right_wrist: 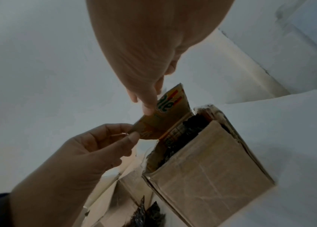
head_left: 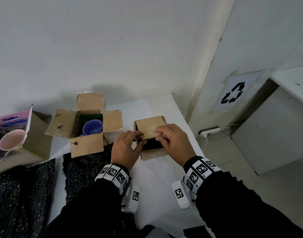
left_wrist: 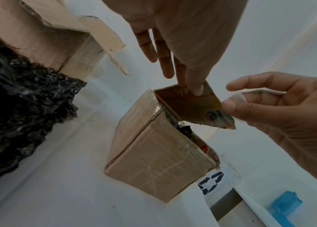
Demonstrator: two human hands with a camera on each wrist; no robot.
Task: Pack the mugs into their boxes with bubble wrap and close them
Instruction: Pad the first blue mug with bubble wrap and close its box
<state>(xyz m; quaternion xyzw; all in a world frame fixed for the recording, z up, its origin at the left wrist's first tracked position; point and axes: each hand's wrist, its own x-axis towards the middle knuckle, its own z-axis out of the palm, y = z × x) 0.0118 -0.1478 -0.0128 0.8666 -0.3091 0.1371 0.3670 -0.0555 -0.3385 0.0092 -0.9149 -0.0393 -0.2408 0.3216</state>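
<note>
1. Small box (head_left: 150, 128): brown corrugated cardboard, matt, w/ glossy clear tape strips; flap (left_wrist: 190, 106) underside printed, slight sheen.
2. Bubble wrap (head_left: 82, 169): black plastic, crinkly, glossy.
3. Open box (head_left: 86, 124): matt cardboard, scuffed, torn tape edges.
4. Blue mug (head_left: 92, 127): smooth glazed ceramic.
5. Pink mug (head_left: 11, 141): smooth, matt-ish.
6. Table (head_left: 157, 186): white, smooth, matt.

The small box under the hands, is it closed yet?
Not yet. Both hands hold one flap over the small box; a dark gap shows.
</note>
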